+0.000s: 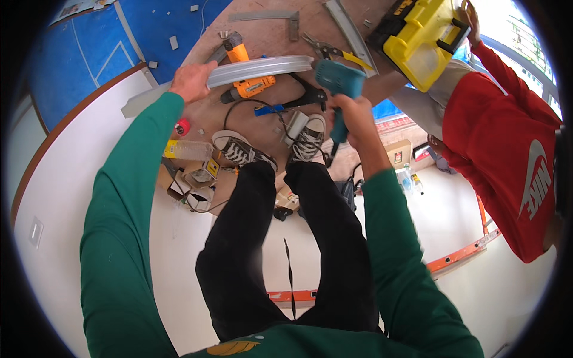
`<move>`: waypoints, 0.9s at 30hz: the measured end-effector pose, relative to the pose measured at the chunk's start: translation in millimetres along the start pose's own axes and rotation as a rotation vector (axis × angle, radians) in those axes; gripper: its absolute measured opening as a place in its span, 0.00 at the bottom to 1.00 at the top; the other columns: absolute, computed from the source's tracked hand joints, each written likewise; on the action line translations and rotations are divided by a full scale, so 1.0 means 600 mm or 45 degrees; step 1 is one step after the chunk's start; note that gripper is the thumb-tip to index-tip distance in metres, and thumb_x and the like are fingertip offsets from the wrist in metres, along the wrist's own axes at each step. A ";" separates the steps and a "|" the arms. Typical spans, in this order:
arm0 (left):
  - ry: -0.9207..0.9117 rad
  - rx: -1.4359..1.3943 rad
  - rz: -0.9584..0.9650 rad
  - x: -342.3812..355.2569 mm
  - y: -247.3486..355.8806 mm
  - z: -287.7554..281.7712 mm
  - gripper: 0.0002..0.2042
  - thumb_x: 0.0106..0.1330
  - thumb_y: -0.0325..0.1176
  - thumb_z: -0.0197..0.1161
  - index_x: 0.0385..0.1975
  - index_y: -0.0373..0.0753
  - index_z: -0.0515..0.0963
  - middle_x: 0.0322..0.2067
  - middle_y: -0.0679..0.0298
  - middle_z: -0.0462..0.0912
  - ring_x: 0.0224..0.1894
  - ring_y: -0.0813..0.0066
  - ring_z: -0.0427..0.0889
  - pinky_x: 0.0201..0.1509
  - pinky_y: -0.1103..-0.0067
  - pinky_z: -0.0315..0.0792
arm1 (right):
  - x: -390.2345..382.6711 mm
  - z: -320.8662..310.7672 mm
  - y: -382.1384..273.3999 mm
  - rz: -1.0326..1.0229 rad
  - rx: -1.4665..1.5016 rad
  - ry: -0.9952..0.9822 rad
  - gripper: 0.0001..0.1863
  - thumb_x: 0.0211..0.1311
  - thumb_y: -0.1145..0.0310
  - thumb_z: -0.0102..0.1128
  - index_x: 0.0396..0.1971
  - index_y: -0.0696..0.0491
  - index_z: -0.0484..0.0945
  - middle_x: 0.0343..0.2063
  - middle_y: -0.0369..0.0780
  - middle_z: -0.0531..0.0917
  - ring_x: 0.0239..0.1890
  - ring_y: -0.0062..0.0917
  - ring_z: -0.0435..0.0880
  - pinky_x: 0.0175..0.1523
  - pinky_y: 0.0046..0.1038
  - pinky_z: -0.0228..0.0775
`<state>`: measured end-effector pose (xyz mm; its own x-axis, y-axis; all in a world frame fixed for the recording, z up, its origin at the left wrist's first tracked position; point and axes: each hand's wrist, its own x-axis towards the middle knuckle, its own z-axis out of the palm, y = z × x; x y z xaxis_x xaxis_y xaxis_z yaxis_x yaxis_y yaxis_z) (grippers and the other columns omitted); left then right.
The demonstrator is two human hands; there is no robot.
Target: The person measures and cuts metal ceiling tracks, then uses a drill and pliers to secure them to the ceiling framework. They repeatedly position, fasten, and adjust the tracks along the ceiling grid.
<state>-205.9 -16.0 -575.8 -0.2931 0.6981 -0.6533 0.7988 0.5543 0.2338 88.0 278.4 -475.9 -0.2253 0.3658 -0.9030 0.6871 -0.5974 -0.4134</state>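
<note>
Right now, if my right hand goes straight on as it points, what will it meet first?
Beyond the teal power tool it grips, the right hand seems to point at the yellow-handled snips. They may lie lower, so depth is unclear.

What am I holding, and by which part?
Left hand: the metal channel, left of its middle. Right hand: the teal power tool, by its handle.

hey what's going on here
A person steadies a long grey metal channel with the left hand and grips a teal pistol-grip power tool in the right hand, its head near the channel's right end; whether they touch is unclear. An orange cordless drill lies beneath the channel. To the right, a co-worker in a red sweatshirt has a hand on a yellow-and-black toolbox.
</note>
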 end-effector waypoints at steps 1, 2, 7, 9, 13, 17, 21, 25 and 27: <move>-0.021 -0.008 -0.029 -0.001 -0.001 0.001 0.23 0.59 0.30 0.70 0.56 0.45 0.79 0.43 0.48 0.90 0.49 0.43 0.89 0.51 0.50 0.81 | -0.024 -0.009 -0.006 0.014 0.100 -0.010 0.10 0.62 0.70 0.66 0.32 0.64 0.83 0.24 0.41 0.83 0.21 0.27 0.82 0.28 0.31 0.76; -0.063 -0.011 -0.073 -0.006 -0.001 0.002 0.23 0.60 0.32 0.71 0.57 0.45 0.79 0.44 0.48 0.90 0.50 0.43 0.89 0.52 0.50 0.81 | -0.059 -0.022 -0.009 0.085 0.180 0.004 0.12 0.63 0.70 0.67 0.38 0.65 0.83 0.29 0.42 0.86 0.24 0.26 0.83 0.30 0.31 0.78; 0.068 -0.506 -0.216 -0.068 0.028 0.007 0.36 0.65 0.55 0.78 0.67 0.41 0.76 0.52 0.46 0.87 0.56 0.53 0.87 0.61 0.63 0.79 | -0.193 -0.054 -0.030 0.146 0.437 0.151 0.19 0.65 0.71 0.63 0.52 0.65 0.79 0.37 0.44 0.85 0.29 0.26 0.84 0.35 0.32 0.82; 0.257 -1.160 -0.408 -0.085 0.064 0.011 0.35 0.69 0.58 0.75 0.67 0.38 0.76 0.52 0.53 0.87 0.56 0.62 0.85 0.63 0.67 0.77 | -0.217 -0.048 -0.026 0.086 0.546 0.141 0.20 0.64 0.72 0.64 0.54 0.64 0.78 0.39 0.45 0.86 0.29 0.27 0.84 0.35 0.33 0.82; 0.665 -2.553 -0.408 -0.066 0.140 0.030 0.20 0.75 0.35 0.75 0.62 0.40 0.78 0.57 0.67 0.83 0.61 0.73 0.78 0.73 0.70 0.69 | -0.200 -0.028 -0.004 0.007 0.591 0.151 0.17 0.63 0.72 0.65 0.50 0.64 0.79 0.36 0.44 0.86 0.28 0.27 0.85 0.34 0.32 0.82; 0.976 -2.956 -0.298 0.028 0.196 0.078 0.19 0.72 0.21 0.73 0.59 0.44 0.78 0.55 0.64 0.84 0.62 0.67 0.81 0.72 0.63 0.74 | -0.167 -0.028 0.020 0.007 0.580 0.134 0.14 0.63 0.71 0.66 0.45 0.63 0.81 0.33 0.43 0.86 0.27 0.26 0.85 0.33 0.31 0.81; 1.090 -2.906 -0.939 0.091 0.223 0.116 0.23 0.73 0.20 0.71 0.64 0.44 0.74 0.58 0.60 0.84 0.59 0.66 0.86 0.66 0.66 0.82 | -0.135 -0.034 0.030 0.051 0.449 0.110 0.12 0.63 0.71 0.67 0.43 0.62 0.81 0.31 0.42 0.85 0.25 0.26 0.85 0.32 0.31 0.81; 1.054 -2.965 -0.610 0.051 0.217 0.126 0.18 0.74 0.19 0.70 0.59 0.40 0.77 0.57 0.60 0.84 0.60 0.65 0.86 0.66 0.62 0.87 | -0.098 -0.035 0.030 -0.011 0.396 0.096 0.11 0.63 0.71 0.66 0.42 0.62 0.82 0.28 0.42 0.84 0.24 0.26 0.84 0.31 0.31 0.80; 0.962 -2.871 -0.640 0.020 0.209 0.128 0.19 0.74 0.19 0.70 0.60 0.41 0.76 0.58 0.60 0.84 0.60 0.65 0.86 0.65 0.62 0.88 | -0.083 -0.035 0.031 -0.026 0.405 0.056 0.11 0.64 0.71 0.66 0.42 0.63 0.82 0.27 0.42 0.84 0.24 0.27 0.84 0.31 0.31 0.80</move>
<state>-68.8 27.2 -609.9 -0.6634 0.1102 -0.7401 -0.7380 -0.2596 0.6228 126.6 264.1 -436.1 -0.2018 0.4064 -0.8911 0.4310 -0.7802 -0.4534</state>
